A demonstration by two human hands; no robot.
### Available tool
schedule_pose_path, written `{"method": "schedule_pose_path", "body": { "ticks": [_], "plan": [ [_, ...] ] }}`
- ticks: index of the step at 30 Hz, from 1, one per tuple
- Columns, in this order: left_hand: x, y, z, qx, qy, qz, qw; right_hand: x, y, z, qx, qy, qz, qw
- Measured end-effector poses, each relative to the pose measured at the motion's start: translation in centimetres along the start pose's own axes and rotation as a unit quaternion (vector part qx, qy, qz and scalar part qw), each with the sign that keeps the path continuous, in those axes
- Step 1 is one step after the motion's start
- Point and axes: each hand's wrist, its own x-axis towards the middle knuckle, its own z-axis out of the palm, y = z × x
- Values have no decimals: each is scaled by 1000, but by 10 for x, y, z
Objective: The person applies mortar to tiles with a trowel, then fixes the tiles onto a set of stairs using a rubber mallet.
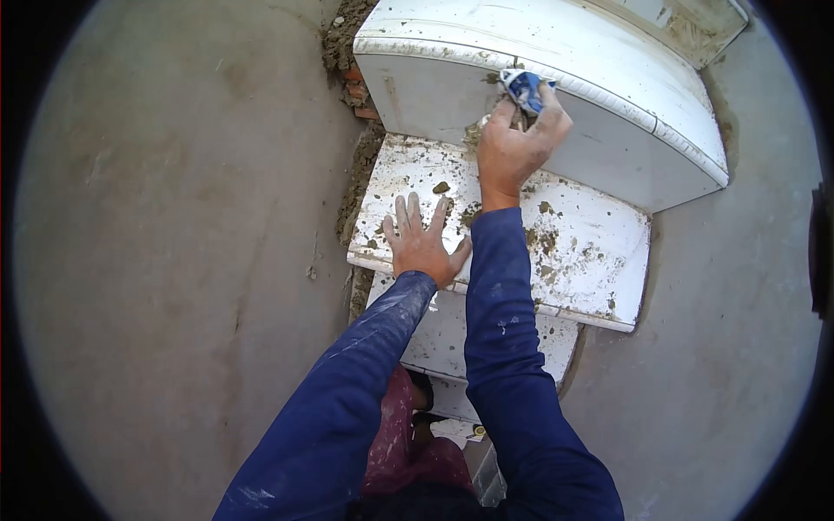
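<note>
My left hand [422, 239] lies flat with fingers spread on a white tiled step [591, 269], which is spotted with mortar crumbs. Higher up, my right hand [519, 148] grips a crumpled blue-and-white rag [526, 89], possibly plastic. It holds the rag against the grey riser [608, 152], just under the rounded nosing of the upper step [512, 26]. A smear of wet mortar shows on the riser beside my fingers. One larger lump of mortar [441, 187] sits on the step by my left fingertips.
Rough mortar and red brick [356, 91] show along the steps' left edge. A plastered wall [191, 217] stands on the left and another [721, 347] on the right. Lower steps [434, 334] descend toward my legs. A small yellow item [479, 430] lies near my feet.
</note>
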Motion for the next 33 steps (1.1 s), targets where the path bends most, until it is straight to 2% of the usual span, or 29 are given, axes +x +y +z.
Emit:
{"method": "schedule_pose_path", "body": {
  "ticks": [3,4,7,8,9,10,11,18,23,24,25,26,27,30,33],
  "plan": [
    [0,-2,4,20,1,1,1000,-8,-8,14,21,-2,34,999],
    [-2,-6,11,35,-6,5,999,-21,-18,31,7,-85,-26,996],
    [6,-8,7,47,-13,14,999,-24,-25,33,-9,-137,-76,988],
    [4,-4,4,30,-16,6,999,-12,-15,23,21,-68,-49,996],
    [1,-1,0,14,-21,-2,1000,-3,-5,11,17,-50,-29,998],
    [-1,-1,3,-11,31,9,999,5,4,-3,12,-30,-9,999],
    [-1,0,1,-26,27,7,999,5,7,-12,6,-10,13,1000],
    [-3,-4,1,-26,30,16,999,-31,11,-27,-31,-119,-12,992],
    [4,-8,12,-70,46,17,996,-59,59,-88,-78,-206,105,970],
    [15,-10,-1,-130,25,-9,991,-63,76,-97,-92,-223,135,961],
    [37,-19,-2,-231,63,-17,971,-70,93,-105,-34,-240,187,952],
    [57,-22,-28,-240,175,30,954,-73,97,-111,7,-230,233,945],
    [74,-22,-72,-223,234,70,944,-76,101,-116,48,-221,280,933],
    [138,-19,-154,-148,432,175,872,-84,108,-112,-41,-238,168,956],
    [178,-32,-179,-43,388,286,875,-83,104,-112,-4,-231,185,955]
  ]
}}
